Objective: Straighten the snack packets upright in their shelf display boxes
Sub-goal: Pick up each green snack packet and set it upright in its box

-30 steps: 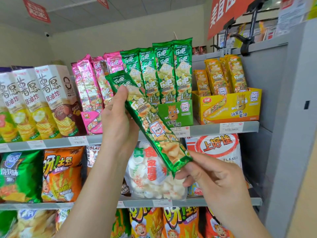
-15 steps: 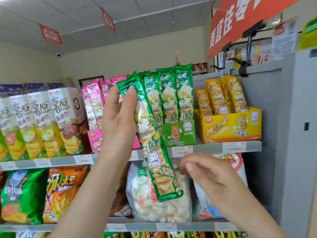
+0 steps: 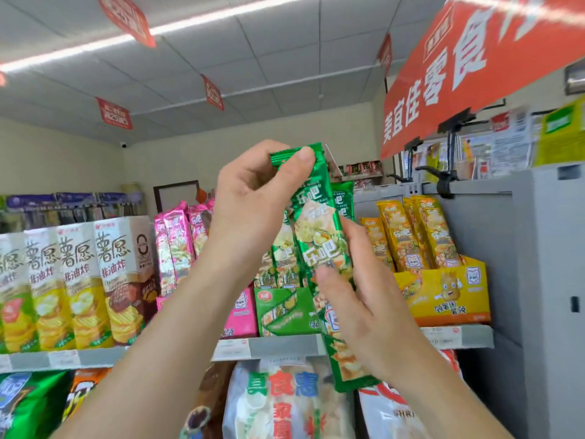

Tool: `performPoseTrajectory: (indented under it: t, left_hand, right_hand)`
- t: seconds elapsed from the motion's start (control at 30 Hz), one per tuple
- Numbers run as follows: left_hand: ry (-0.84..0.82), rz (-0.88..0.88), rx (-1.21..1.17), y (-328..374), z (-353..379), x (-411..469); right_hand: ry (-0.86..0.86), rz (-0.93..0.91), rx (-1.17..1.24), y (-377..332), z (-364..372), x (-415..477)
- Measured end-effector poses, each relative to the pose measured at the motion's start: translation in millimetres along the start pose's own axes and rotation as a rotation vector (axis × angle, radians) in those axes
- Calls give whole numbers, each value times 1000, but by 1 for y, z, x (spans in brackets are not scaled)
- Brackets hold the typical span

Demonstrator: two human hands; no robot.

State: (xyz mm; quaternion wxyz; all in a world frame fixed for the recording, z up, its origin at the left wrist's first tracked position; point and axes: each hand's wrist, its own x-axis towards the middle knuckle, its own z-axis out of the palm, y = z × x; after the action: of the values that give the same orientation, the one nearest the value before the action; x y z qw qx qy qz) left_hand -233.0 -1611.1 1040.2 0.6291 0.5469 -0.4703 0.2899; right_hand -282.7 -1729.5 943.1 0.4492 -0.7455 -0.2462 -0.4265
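left hand pinches the green packet high above the green display box. right hand clamps its middle, thumb in front.

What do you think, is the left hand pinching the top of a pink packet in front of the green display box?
Not quite: the packet is green, not pink, in the head view. The left hand pinches its top, in front of the green display box.
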Motion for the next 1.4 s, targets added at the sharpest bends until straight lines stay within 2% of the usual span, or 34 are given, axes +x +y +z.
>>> performPoseTrajectory:
  t: [0.13, 0.2, 0.27, 0.33, 0.43, 0.5, 0.57, 0.63, 0.73, 0.87, 0.93, 1.03, 1.1, 1.23, 1.4]
  left_hand:
    - [19, 14, 48, 3, 4, 20]
    - [-28, 32, 111, 3, 5, 29]
    - [-167, 54, 161, 3, 3, 39]
    - [-298, 28, 246, -1, -4, 53]
    - [-475, -77, 681, -14, -19, 75]
    - [-710, -209, 962, -24, -23, 81]
    - [-881, -335, 1083, -37, -25, 83]
    - [-920, -374, 1113, -48, -27, 84]
    - [-900, -323, 1172, -58, -34, 84]
    - [-866, -289, 1166, -61, -41, 80]
    - [-846, -292, 1148, -61, -42, 80]
    - [-839, -306, 1116, -62, -42, 80]
    - [-842, -309, 1102, -62, -42, 80]
    - [-839, -314, 1110, -62, -41, 80]
    - [-845, -326, 1130, -65, -39, 80]
  right_hand:
    - [-29, 6, 169, -2, -18, 35]
    - [-64, 32, 225, -1, -28, 53]
    - [-101, 33, 255, 0, -38, 70]
    - [-54, 22, 301, 1, -47, 88]
    - [153, 32, 355, 2, -65, 122]
    - [263, 25, 339, 1, -75, 149]
    - [327, 1, 346, -1, -80, 177]
    - [378, -18, 352, 1, -78, 201]
    - [483, -75, 364, 8, -70, 232]
    - [547, -87, 223, 21, -56, 256]
    - [497, -60, 84, 31, -47, 261]
    - [289, 2, -44, 46, -35, 260]
    - [169, 58, -62, 52, -33, 258]
    - [79, 110, -133, 57, -34, 255]
    - [-155, 209, -84, 68, -37, 240]
